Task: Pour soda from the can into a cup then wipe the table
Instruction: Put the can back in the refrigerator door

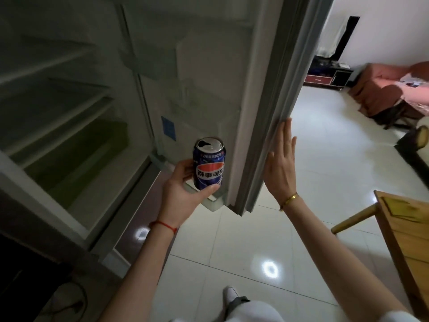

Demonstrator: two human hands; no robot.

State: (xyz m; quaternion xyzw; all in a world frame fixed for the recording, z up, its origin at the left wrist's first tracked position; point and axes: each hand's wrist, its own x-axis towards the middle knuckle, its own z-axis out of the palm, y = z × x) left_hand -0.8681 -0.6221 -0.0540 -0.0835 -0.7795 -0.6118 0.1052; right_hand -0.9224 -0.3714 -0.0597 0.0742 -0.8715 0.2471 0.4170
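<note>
Two hands: left hand (183,182) has its grip around the upright soda can (209,165), right hand (282,163) flat, fingers spread, against the fridge door (262,101).

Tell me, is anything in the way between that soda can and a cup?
No cup is in view, so this cannot be judged. The left hand holds the can by the open fridge door, where the right hand rests.

Glossy metal can (209,167), wooden table (408,231)
</note>
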